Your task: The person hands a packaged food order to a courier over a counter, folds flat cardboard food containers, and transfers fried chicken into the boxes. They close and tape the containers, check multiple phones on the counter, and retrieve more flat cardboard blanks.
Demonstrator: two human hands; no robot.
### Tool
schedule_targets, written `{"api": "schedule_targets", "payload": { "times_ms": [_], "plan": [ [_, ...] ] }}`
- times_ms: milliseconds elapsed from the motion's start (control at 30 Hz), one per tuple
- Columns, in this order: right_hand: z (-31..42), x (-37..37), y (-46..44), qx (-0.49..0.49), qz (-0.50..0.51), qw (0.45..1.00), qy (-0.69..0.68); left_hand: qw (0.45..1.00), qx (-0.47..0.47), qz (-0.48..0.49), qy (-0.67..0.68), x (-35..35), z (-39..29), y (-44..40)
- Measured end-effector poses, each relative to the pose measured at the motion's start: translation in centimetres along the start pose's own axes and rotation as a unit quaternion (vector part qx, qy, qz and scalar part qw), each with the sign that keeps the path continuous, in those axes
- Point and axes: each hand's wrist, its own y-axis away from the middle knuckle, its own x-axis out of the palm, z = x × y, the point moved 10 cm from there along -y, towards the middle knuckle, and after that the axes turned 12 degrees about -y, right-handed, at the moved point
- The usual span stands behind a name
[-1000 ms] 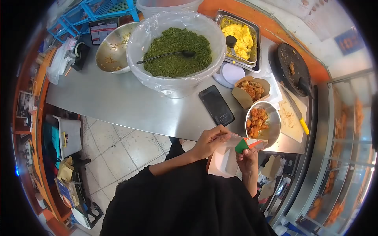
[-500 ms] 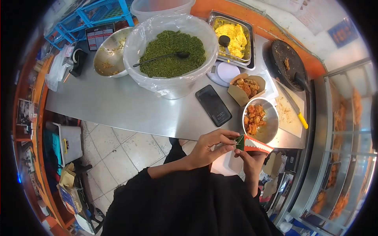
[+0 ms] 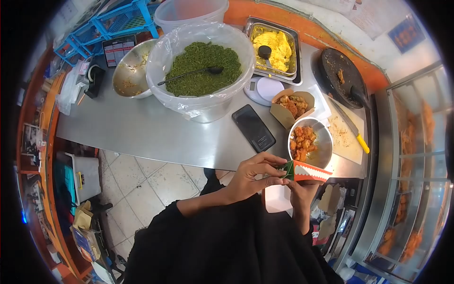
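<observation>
Both hands hold a printed paper food box (image 3: pixel 309 172), red and green with a white scalloped pattern, near the counter's front edge. My left hand (image 3: pixel 253 176) pinches its green end between thumb and fingers. My right hand (image 3: pixel 301 193) grips it from below, the thumb near the green part and the other fingers mostly hidden. Below the hands a white tray-like surface (image 3: pixel 278 199) shows; I cannot tell if it belongs to the box. Just beyond is a steel bowl (image 3: pixel 324 146) of saucy fried chicken pieces (image 3: pixel 302 142). A brown carton (image 3: pixel 282 115) holding more chicken stands behind it.
On the steel counter (image 3: pixel 118 128) lie a black phone (image 3: pixel 254 128), a yellow-handled knife (image 3: pixel 362 143) on a cutting board (image 3: pixel 347 146), a bag-lined tub (image 3: pixel 203 106) of chopped greens, a scale (image 3: pixel 269 88), a tray (image 3: pixel 299 61) of yellow food and a black pan (image 3: pixel 331 61).
My hands and the box stay nearly in place, the box shifting slightly right. The view has moved a little, and more of the white surface below shows.
</observation>
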Motion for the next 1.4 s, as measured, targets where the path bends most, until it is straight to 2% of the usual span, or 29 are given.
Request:
{"api": "schedule_targets", "payload": {
  "times_ms": [133, 167, 233, 333, 433, 500, 533, 567, 600, 667, 733, 767, 800, 833, 867, 900, 933, 1033, 1067, 1100, 1300, 1367, 1400],
  "plan": [
    [-0.6, 0.5, -0.8, 0.021, 0.005, 0.998, -0.056, 1.0, -0.007, 0.009, -0.021, -0.1, 0.2, -0.6],
    [-0.7, 0.2, -0.7, 0.021, 0.005, 0.998, -0.056, 0.999, -0.035, 0.011, -0.011, -0.1, 1.0, -0.8],
    [-0.7, -0.2, -0.8, 0.003, 0.02, 1.0, 0.012, 0.998, -0.061, 0.011, -0.002, -0.1, 1.9, -0.9],
    [0.2, 0.7, -1.5, -0.011, 0.051, 0.999, 0.008, 0.994, -0.09, -0.009, 0.066, -0.4, 2.7, -1.0],
    [-0.7, -0.1, -2.1, 0.042, 0.049, 0.998, 0.02, 0.996, -0.079, -0.008, 0.043, -0.2, 2.5, -0.9],
    [-1.7, 0.8, -2.7, 0.093, 0.107, 0.985, -0.1, 0.998, -0.064, -0.006, -0.01, -0.1, 2.1, -0.9],
    [-2.0, 0.8, -2.8, 0.107, 0.13, 0.98, -0.106, 0.998, -0.063, -0.006, -0.01, -0.2, 2.1, -0.9],
    [-2.3, 0.5, -3.1, 0.106, 0.13, 0.98, -0.106, 0.994, -0.029, 0.004, -0.101, -0.3, 1.4, -0.9],
    [-2.5, 0.7, -3.2, 0.102, 0.155, 0.977, -0.107, 0.981, 0.005, 0.014, -0.192, -0.2, 0.9, -0.8],
    [-2.3, 1.7, -3.2, 0.097, 0.181, 0.973, -0.109, 0.985, -0.019, -0.001, -0.173, -0.7, 1.6, -0.8],
    [-1.4, 2.5, -3.3, 0.054, 0.158, 0.985, -0.035, 0.987, -0.042, -0.016, -0.153, -1.1, 2.5, -0.7],
    [-1.8, 2.6, -3.4, 0.051, 0.155, 0.986, -0.035, 0.997, -0.023, -0.063, -0.049, -1.7, 2.3, -0.6],
    [-1.5, 2.7, -3.6, 0.001, 0.166, 0.986, -0.007, 0.993, -0.003, -0.104, 0.058, -2.2, 2.3, -0.6],
    [-0.7, 2.8, -3.5, -0.051, 0.173, 0.983, 0.024, 0.994, 0.0, -0.089, 0.064, -1.7, 2.4, -0.7],
    [-1.0, 2.7, -3.4, -0.036, 0.148, 0.988, 0.035, 0.994, 0.01, -0.102, 0.03, -2.1, 2.3, -0.5],
    [-0.7, 3.3, -3.4, -0.054, 0.179, 0.98, 0.071, 0.994, 0.023, -0.109, -0.001, -2.4, 2.0, -0.5],
    [-1.3, 3.7, -3.4, 0.006, 0.174, 0.983, 0.062, 0.995, 0.005, -0.103, -0.006, -2.5, 2.2, -0.5],
    [-2.0, 3.9, -3.6, 0.044, 0.185, 0.982, 0.007, 0.994, -0.017, -0.078, -0.08, -2.6, 2.6, -0.5],
    [-1.6, 4.2, -3.7, 0.048, 0.187, 0.981, -0.023, 0.991, 0.003, -0.082, -0.104, -2.5, 1.9, -0.7],
    [-0.5, 4.5, -3.7, -0.011, 0.217, 0.975, 0.048, 0.988, 0.022, -0.09, -0.128, -2.5, 1.2, -0.8],
    [1.1, 2.8, -3.7, -0.05, 0.167, 0.977, 0.123, 0.987, 0.002, -0.026, -0.156, -1.1, 1.8, -1.7],
    [0.1, 2.2, -3.7, 0.017, 0.186, 0.982, -0.022, 0.986, 0.02, -0.001, -0.167, 0.3, 1.4, -2.0],
    [0.3, 2.2, -3.4, 0.009, 0.202, 0.979, -0.033, 0.993, 0.03, -0.024, -0.112, 0.7, 1.3, -2.1]
  ]
}}
